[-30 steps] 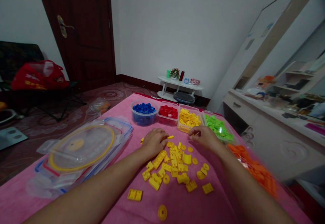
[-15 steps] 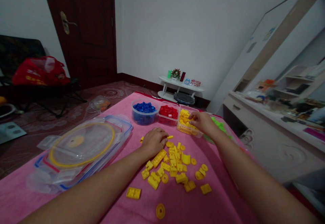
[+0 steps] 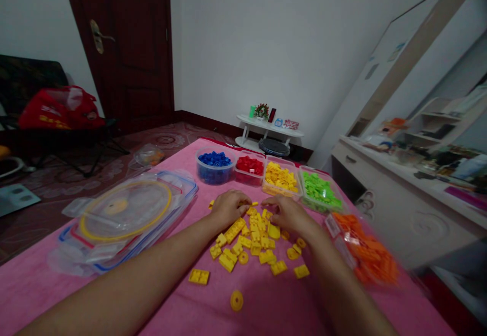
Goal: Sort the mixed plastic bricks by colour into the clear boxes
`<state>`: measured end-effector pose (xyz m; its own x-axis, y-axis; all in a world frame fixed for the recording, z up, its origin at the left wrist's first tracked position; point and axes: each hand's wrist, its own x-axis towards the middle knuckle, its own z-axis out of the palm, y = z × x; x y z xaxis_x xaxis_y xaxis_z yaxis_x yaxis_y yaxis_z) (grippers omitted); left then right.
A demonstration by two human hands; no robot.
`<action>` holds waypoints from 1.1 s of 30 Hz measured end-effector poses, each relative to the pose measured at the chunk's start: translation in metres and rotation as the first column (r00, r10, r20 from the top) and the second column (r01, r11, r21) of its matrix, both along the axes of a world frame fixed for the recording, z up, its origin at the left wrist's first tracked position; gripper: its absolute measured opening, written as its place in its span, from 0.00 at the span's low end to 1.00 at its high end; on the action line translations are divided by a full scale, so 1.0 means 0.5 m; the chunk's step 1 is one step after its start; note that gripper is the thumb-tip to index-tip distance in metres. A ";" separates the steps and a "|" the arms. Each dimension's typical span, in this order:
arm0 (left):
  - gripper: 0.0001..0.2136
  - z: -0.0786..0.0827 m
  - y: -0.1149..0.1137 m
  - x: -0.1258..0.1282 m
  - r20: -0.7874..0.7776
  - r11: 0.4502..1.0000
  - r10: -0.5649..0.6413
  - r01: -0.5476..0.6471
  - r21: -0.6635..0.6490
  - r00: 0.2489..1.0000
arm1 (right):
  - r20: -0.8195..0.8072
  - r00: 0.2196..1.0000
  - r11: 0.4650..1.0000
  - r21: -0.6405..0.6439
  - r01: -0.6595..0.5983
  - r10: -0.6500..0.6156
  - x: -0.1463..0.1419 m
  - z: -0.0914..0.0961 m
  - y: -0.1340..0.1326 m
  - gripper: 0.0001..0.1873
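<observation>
Loose yellow toy bricks [image 3: 255, 234] and round yellow pieces [image 3: 236, 300] lie scattered on a pink cloth [image 3: 213, 315]. At the far left edge of the pile rests my left hand [image 3: 229, 209]. Its fingers are curled inward, and whatever is under them is mostly hidden. My right hand [image 3: 289, 214] hangs over the pile's right side, fingers bent downward and apart, with no brick visible in them. Just beyond it stands a clear box of yellow bricks [image 3: 281, 177].
A round tub of blue bricks [image 3: 215, 166], a box of red bricks [image 3: 249, 166] and a box of green bricks [image 3: 321, 190] line the back. Orange bricks [image 3: 369, 249] in clear packaging lie right. Stacked clear lids [image 3: 125, 214] occupy the left.
My right hand has left the box of yellow bricks and come back left and nearer, over the loose pile. My left hand stays nearly in place, its fingers more curled.
</observation>
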<state>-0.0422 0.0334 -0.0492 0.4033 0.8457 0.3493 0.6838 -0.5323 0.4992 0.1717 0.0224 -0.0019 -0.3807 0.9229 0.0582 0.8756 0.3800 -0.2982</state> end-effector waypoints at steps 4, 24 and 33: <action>0.13 0.001 -0.001 0.003 -0.039 1.000 0.016 -0.016 0.006 0.999 | 0.036 0.999 1.000 -0.007 -0.001 0.001 0.001 -0.043 0.002 0.23; 0.11 -0.007 0.000 0.002 -0.059 0.996 0.003 0.002 0.088 0.998 | -0.130 0.955 0.930 0.223 0.292 -0.268 0.064 0.100 0.050 0.13; 0.14 -0.004 0.002 0.005 -0.122 0.997 -0.002 0.012 0.079 0.993 | 0.134 0.990 0.977 -0.202 0.076 -0.049 0.009 0.014 -0.076 0.19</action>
<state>-0.0399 0.0344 -0.0513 0.4526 0.8143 0.3633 0.7330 -0.5718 0.3685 0.1762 -0.0154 0.0051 -0.3139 0.9321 -0.1807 0.9316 0.2656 -0.2482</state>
